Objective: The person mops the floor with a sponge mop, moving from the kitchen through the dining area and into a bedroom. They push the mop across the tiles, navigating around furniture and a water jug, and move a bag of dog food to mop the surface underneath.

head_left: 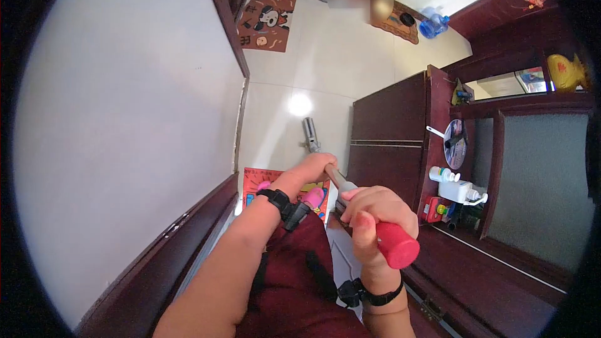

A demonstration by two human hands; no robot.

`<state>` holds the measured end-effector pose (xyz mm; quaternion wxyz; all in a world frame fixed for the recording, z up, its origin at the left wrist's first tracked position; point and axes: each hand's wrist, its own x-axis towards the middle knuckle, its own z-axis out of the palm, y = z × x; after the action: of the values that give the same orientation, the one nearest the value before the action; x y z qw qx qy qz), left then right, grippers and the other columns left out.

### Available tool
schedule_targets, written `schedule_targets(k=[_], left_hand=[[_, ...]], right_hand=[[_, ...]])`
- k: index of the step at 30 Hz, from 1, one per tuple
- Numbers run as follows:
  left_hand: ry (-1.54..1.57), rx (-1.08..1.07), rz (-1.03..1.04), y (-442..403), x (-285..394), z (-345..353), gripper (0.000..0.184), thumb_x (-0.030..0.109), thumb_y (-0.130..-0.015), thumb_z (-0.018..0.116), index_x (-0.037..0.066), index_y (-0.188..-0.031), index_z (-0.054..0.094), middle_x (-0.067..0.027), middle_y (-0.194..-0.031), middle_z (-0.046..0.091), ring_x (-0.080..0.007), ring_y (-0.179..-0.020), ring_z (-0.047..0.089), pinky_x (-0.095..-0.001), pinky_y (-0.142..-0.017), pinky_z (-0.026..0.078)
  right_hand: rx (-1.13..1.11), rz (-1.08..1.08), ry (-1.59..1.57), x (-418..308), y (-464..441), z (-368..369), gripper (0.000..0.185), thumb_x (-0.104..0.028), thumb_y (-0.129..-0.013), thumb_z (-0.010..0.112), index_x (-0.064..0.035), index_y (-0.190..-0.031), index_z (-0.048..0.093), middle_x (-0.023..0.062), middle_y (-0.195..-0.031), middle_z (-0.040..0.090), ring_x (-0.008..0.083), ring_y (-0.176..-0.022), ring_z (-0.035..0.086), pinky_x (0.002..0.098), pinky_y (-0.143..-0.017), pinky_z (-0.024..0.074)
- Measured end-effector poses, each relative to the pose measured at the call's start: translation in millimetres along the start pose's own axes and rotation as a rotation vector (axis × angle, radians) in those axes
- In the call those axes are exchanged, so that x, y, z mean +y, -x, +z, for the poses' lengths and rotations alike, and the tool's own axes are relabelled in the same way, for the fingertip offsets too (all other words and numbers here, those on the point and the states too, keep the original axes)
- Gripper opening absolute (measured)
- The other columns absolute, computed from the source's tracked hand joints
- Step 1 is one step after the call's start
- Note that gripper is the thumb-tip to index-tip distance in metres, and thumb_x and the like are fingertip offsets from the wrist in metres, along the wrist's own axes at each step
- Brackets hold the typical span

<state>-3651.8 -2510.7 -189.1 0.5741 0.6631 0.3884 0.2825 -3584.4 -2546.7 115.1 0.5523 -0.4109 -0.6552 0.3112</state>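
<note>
A long-handled mop, by its look, slants down and away from me. It has a pale shaft (336,177), a red end cap (398,246) and a narrow silver-grey head (309,130) over the tiled floor. My right hand (382,209) is wrapped round the upper grip, just below the red cap. Lower down the shaft, my left hand (320,164) is closed round it, its fingers partly hidden. Black straps circle both wrists. Pink slippers (313,198) show under my arms on a colourful mat (250,177).
A white wall panel (138,119) stands on my left. At right is a dark red cabinet (388,109) with bottles (455,191) and a round fan (455,144) on its ledge. Ahead are a brown cartoon mat (268,22), a blue water jug (434,25) and a blurred patch.
</note>
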Motion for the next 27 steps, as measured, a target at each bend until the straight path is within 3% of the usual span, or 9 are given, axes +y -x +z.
schedule_targets(k=[5,10,13,18,22,27], left_hand=[[-0.126,-0.048,-0.101,19,-13,-22,0.012,0.011,-0.067,0.063,0.008,-0.076,0.055,-0.0117,-0.075,0.06,-0.0301,-0.069,0.059,-0.0359,-0.06,0.045],[-0.233,-0.01,0.009,29,4,-23,0.009,0.011,-0.072,0.061,0.008,-0.077,0.054,-0.0103,-0.078,0.06,-0.0297,-0.073,0.059,-0.0348,-0.066,0.046],[-0.246,0.182,0.141,38,30,-13,0.011,0.01,-0.071,0.062,0.008,-0.077,0.053,-0.0118,-0.076,0.057,-0.0319,-0.068,0.056,-0.0383,-0.06,0.046],[-0.229,0.478,0.003,41,61,-1,0.017,0.018,-0.076,0.063,0.006,-0.076,0.05,-0.0134,-0.076,0.053,-0.0346,-0.07,0.054,-0.0415,-0.059,0.043],[-0.122,0.696,0.005,34,32,15,0.022,0.021,-0.075,0.064,0.005,-0.078,0.048,-0.0147,-0.079,0.05,-0.0355,-0.071,0.052,-0.0416,-0.058,0.042],[-0.276,0.68,0.034,58,29,22,0.023,0.022,-0.074,0.066,0.007,-0.077,0.048,-0.0128,-0.081,0.049,-0.0348,-0.071,0.051,-0.0411,-0.062,0.042]], right_hand=[[0.029,0.01,-0.1,-10,4,14,0.012,-0.002,-0.074,0.06,-0.0033,-0.067,0.05,0.0072,-0.06,0.057,0.0205,-0.055,0.059,0.0344,-0.062,0.0534],[-0.022,0.04,-0.128,-20,9,1,0.011,-0.001,-0.076,0.056,-0.0036,-0.067,0.05,0.0072,-0.06,0.056,0.0209,-0.055,0.059,0.0345,-0.06,0.053],[-0.073,0.049,-0.145,-37,10,-15,0.013,-0.007,-0.077,0.056,-0.0041,-0.067,0.049,0.0062,-0.058,0.055,0.0212,-0.054,0.058,0.0341,-0.059,0.0519],[-0.21,-0.003,-0.24,-56,5,-37,0.023,-0.02,-0.077,0.063,-0.0055,-0.066,0.048,0.006,-0.059,0.054,0.0215,-0.055,0.057,0.0363,-0.062,0.0508],[0.016,0.088,-0.279,-51,23,-38,0.027,-0.025,-0.074,0.067,-0.007,-0.063,0.05,0.0062,-0.062,0.056,0.0211,-0.057,0.056,0.0366,-0.064,0.0485],[-0.394,0.16,-0.411,-25,46,-75,0.024,-0.014,-0.071,0.064,-0.0079,-0.056,0.047,0.0037,-0.054,0.051,0.0208,-0.052,0.053,0.0342,-0.057,0.0469]])
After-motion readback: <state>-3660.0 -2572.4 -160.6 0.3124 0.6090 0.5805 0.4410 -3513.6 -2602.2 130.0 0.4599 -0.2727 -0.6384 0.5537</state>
